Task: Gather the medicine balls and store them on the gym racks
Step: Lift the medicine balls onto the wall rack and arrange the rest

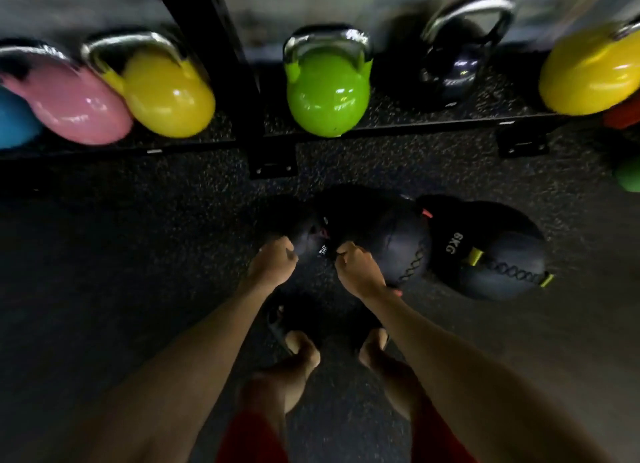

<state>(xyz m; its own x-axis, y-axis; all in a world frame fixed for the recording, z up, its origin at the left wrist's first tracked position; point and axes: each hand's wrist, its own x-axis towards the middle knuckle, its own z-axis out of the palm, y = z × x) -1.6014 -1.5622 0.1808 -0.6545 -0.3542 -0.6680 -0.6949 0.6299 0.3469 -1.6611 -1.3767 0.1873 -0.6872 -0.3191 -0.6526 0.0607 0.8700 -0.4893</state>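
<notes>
Down at the rubber floor [138, 241], left hand [273, 263] and right hand [360, 270] each grasp with curled fingers the small medicine ball [310, 237] marked 2K. A bigger ball [391, 234] touches its right side, with the 6KG ball [491, 251] just beside that one. Behind them a green kettlebell [327, 92] stands on the rack [239, 82].

The green kettlebell [327, 92], yellow kettlebell [169, 95] and pink kettlebell [76, 106] wear a smooth, glossy coat that throws back the lights. Their handles look like polished bare metal. The rack post [239, 64] is matt black metal. The floor [138, 220] looks like dull, grainy, speckled rubber. The small medicine ball [308, 236] and the 6KG medicine ball [498, 255] have a dark, matt, leather-like skin, the latter with raised laced stitching.
</notes>
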